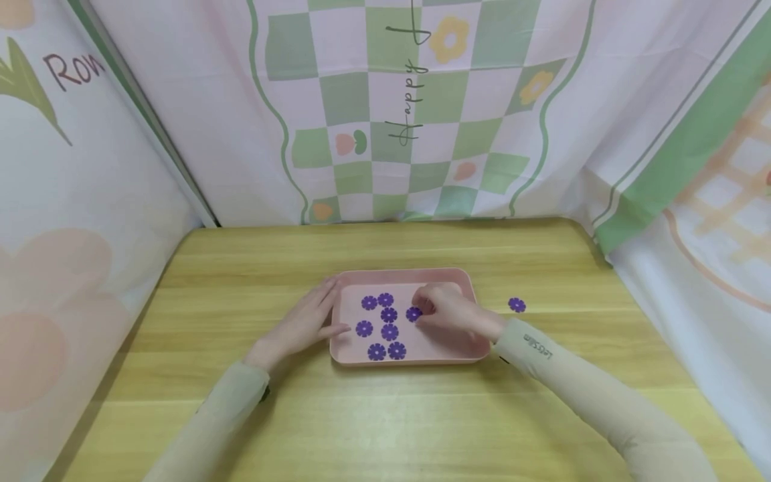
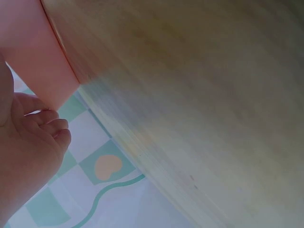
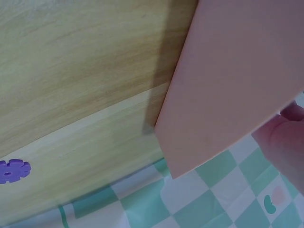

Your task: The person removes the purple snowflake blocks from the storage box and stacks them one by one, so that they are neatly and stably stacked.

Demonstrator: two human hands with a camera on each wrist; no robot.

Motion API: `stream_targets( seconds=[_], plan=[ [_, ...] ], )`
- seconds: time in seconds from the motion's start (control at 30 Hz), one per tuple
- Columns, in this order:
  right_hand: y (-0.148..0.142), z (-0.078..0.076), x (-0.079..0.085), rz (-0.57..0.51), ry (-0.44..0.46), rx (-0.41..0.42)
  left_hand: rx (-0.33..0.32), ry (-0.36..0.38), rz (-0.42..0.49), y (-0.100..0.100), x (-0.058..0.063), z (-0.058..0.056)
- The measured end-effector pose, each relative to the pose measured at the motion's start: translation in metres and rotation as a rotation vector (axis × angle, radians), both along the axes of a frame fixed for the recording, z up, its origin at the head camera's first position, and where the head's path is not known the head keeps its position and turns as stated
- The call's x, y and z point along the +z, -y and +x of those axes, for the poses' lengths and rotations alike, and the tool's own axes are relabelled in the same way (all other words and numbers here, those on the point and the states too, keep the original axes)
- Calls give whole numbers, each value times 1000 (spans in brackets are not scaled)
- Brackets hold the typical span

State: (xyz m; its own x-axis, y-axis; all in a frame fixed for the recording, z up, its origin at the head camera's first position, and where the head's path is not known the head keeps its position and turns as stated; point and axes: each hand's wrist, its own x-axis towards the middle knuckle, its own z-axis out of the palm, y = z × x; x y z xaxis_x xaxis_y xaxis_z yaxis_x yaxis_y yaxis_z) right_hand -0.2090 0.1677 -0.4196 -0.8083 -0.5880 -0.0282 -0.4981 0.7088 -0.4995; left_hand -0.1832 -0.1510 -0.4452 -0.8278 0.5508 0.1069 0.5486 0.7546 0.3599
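A pink tray (image 1: 409,360) lies on the table, with several purple snowflake discs (image 1: 389,332) flat in its left half. Over the tray's middle, my right hand (image 1: 444,309) pinches one purple snowflake disc (image 1: 413,314) between thumb and fingertips. My left hand (image 1: 310,320) rests at the tray's left rim, its fingers fairly straight and the thumb reaching over the edge. The left wrist view has that hand (image 2: 35,137) beside the pink tray wall (image 2: 42,71). In the right wrist view, the tray wall (image 3: 232,80) hides the fingertips of the right hand (image 3: 285,142).
One more purple snowflake disc (image 1: 517,305) lies on the wooden table (image 1: 385,422), to the right of the tray. A checked curtain (image 1: 397,107) hangs behind the table's back edge, and printed cloth (image 1: 54,201) hangs along the left side.
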Motion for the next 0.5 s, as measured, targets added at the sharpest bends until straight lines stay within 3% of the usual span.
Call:
stream_targets(
  seconds=[0.5],
  plan=[
    [6,1,-3,45,-24,-15,-1,-1,0,0,-1,-1]
  ],
)
